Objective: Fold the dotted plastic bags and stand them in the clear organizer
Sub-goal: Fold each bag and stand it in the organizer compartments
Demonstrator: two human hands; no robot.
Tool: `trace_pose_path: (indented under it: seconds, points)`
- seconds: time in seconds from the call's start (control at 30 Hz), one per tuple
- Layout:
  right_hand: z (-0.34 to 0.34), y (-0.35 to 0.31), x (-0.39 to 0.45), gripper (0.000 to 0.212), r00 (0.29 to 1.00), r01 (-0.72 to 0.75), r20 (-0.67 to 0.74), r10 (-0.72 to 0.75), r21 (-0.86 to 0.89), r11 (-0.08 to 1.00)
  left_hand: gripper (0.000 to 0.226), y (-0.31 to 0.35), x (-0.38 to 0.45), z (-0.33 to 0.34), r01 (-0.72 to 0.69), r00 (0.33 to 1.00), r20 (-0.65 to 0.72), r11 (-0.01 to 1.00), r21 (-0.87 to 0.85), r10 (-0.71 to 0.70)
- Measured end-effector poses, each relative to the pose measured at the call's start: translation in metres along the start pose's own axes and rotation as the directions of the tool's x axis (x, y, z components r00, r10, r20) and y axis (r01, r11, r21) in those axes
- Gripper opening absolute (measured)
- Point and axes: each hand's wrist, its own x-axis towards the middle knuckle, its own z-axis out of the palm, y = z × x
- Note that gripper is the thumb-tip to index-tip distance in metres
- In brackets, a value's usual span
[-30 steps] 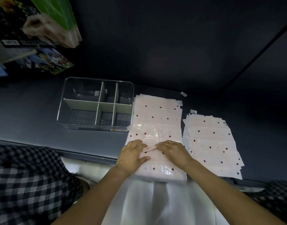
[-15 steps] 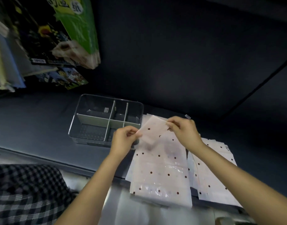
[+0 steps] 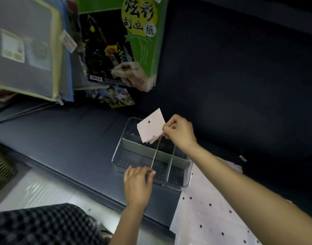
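My right hand (image 3: 180,132) pinches a small folded dotted plastic bag (image 3: 150,127) and holds it tilted just above the far compartments of the clear organizer (image 3: 188,175). The organizer has grey dividers and stands on the dark shelf. At the organizer's near left rim rests my left hand (image 3: 136,185), fingers bent over the edge. Flat dotted bags (image 3: 210,216) lie in a stack to the organizer's right, partly under my right forearm.
Boxed craft paper in green packaging (image 3: 134,43) and zip pouches (image 3: 24,48) hang above the shelf at the upper left. A dark back wall rises behind the organizer. The shelf's front edge (image 3: 77,179) runs diagonally, with pale floor and a checked garment below.
The bag went from being folded flat on the stack to lifted in both hands; now my right hand alone carries it over the organizer, and my left hand has dropped to the organizer's rim.
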Motion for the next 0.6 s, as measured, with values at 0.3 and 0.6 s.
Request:
trace_pose_path:
  seconds: [0.3,0.6]
  points:
    - [0.084,0.001,0.029,0.014,0.988,-0.116,0.083,0.128,-0.139,0.983,0.009,-0.006,-0.002,0.01,-0.052,0.995,-0.093,0.995,-0.085,0.044]
    - [0.125,-0.005,0.018,0.019,0.973,0.061,0.228,-0.034,-0.112,0.992,0.011,-0.008,-0.004,0.013,-0.078,0.992,-0.106,0.992,-0.103,0.067]
